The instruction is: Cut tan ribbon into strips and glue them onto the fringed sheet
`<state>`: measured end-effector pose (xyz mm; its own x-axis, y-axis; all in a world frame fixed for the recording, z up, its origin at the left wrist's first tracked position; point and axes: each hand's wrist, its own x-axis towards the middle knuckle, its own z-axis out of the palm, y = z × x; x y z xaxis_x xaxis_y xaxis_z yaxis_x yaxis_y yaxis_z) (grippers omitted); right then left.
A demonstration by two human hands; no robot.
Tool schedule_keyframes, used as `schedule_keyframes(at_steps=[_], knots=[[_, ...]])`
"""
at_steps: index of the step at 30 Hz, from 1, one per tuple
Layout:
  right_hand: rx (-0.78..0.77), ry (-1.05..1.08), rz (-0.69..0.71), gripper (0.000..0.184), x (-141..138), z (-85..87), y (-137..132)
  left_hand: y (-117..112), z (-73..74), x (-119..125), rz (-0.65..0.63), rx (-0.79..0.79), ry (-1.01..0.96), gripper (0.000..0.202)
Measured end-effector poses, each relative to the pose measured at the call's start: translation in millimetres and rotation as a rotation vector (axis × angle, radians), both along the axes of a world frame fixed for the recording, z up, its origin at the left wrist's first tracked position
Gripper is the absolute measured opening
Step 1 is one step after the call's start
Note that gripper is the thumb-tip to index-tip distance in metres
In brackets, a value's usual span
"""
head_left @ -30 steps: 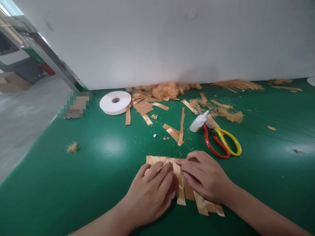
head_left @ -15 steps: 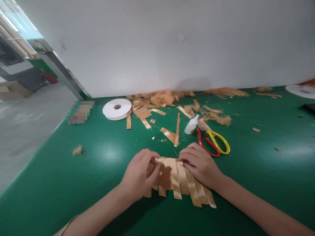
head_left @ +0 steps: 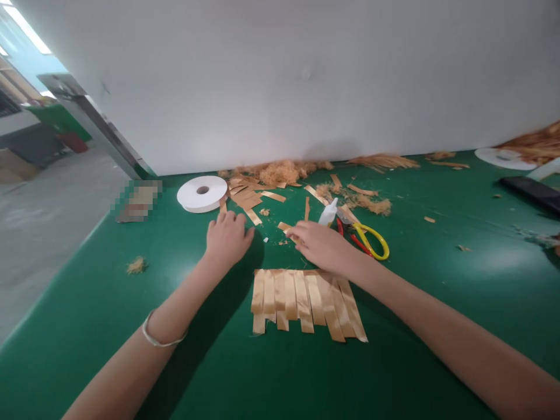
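Note:
A row of gold ribbon strips joined along their top edge (head_left: 301, 296) lies flat on the green table (head_left: 87, 280), with neither hand on it. My left hand (head_left: 227, 236) is stretched forward beyond it, fingers spread and flat, close to loose gold strips (head_left: 250, 201) beside a white tape roll (head_left: 202, 193). My right hand (head_left: 321, 245) reaches to the left, its fingers held together on the end of a single loose gold strip (head_left: 283, 226). A thin bangle (head_left: 163, 338) sits on my left wrist.
A small white glue bottle (head_left: 328, 213) and red-and-yellow scissors (head_left: 370, 239) lie just beyond my right hand. Shredded gold fibres (head_left: 280, 172) are heaped against the white wall. A black object (head_left: 529, 192) and another white roll (head_left: 503, 157) are at the far right. A fluff tuft (head_left: 136, 265) lies left.
Both hands have let go of the joined row of strips and moved forward. The row now lies flat and uncovered. The view has shifted right.

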<state>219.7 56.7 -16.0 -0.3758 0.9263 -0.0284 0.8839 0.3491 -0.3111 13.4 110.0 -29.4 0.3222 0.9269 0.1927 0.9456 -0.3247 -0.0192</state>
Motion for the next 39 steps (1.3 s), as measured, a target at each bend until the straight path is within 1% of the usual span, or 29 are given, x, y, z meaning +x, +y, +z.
schedule_keyframes(at_steps=[1, 3, 6, 8, 11, 14, 16, 18, 19, 22, 23, 24, 26, 29, 31, 33, 35, 37, 38, 39], knots=[[0.002, -0.052, -0.044, 0.033, -4.8, 1.1, 10.7, -2.4, -0.4, 6.5, -0.038, -0.007, -0.032, 0.025], [-0.002, -0.094, -0.101, 0.029, -14.0, 2.2, 31.6, -4.4, -0.2, 17.1, -0.082, -0.017, -0.077, 0.022], [-0.062, -0.129, -0.155, 0.015, -22.3, 0.0, 54.3, -3.9, 0.3, 24.6, -0.124, -0.025, -0.146, 0.019], [-0.111, -0.126, -0.169, 0.006, -22.7, -3.7, 61.5, -3.7, 0.0, 25.0, -0.147, -0.032, -0.209, 0.015], [-0.127, -0.068, -0.16, 0.005, -18.5, -8.6, 63.5, -4.9, -2.2, 22.7, -0.184, -0.057, -0.323, 0.01], [-0.055, 0.05, -0.134, 0.002, -13.7, -8.4, 59.9, -6.2, -6.6, 20.9, -0.23, -0.108, -0.467, 0.007], [0.002, 0.135, -0.132, 0.007, -12.0, -5.8, 55.6, -6.7, -10.4, 21.2, -0.261, -0.15, -0.556, 0.007], [0.027, 0.259, -0.125, 0.012, -11.6, -2.8, 49.9, -6.8, -13.9, 23.6, -0.295, -0.222, -0.678, 0.012], [0.025, 0.353, -0.115, 0.014, -11.7, -1.5, 46.7, -6.9, -15.2, 25.6, -0.308, -0.286, -0.778, 0.018], [0.0, 0.675, -0.094, 0.021, -11.9, 2.5, 37.4, -6.9, -15.9, 33.9, -0.302, -0.527, -1.182, 0.032], [0.0, 0.748, -0.102, 0.023, -11.8, 4.2, 34.8, -7.0, -15.1, 37.0, -0.293, -0.581, -1.284, 0.034], [0.009, 0.784, -0.118, 0.025, -11.4, 6.2, 32.5, -7.1, -13.9, 39.9, -0.29, -0.604, -1.338, 0.034], [0.039, 0.818, -0.162, 0.028, -9.5, 10.6, 29.2, -7.1, -11.3, 44.5, -0.304, -0.596, -1.347, 0.03], [0.076, 0.874, -0.218, 0.031, -3.1, 15.7, 25.2, -4.1, -8.9, 48.2, -0.327, -0.551, -1.249, 0.025], [0.099, 0.945, -0.227, 0.033, 3.3, 16.5, 22.0, 1.7, -8.3, 49.3, -0.317, -0.493, -1.134, 0.024], [0.103, 1.023, -0.229, 0.034, 10.0, 15.5, 17.9, 9.8, -6.9, 50.1, -0.283, -0.392, -0.956, 0.021], [0.063, 1.09, -0.24, 0.036, 15.3, 13.6, 13.3, 16.0, -2.7, 51.0, -0.248, -0.28, -0.807, 0.024], [-0.001, 1.142, -0.267, 0.04, 18.4, 11.5, 8.7, 15.3, 5.0, 51.9, -0.248, -0.189, -0.758, 0.03], [-0.035, 1.157, -0.285, 0.041, 19.1, 10.4, 6.4, 11.3, 9.7, 52.3, -0.263, -0.162, -0.755, 0.028], [-0.066, 1.163, -0.302, 0.04, 19.3, 9.3, 4.1, 5.0, 14.6, 52.6, -0.288, -0.144, -0.749, 0.021]])
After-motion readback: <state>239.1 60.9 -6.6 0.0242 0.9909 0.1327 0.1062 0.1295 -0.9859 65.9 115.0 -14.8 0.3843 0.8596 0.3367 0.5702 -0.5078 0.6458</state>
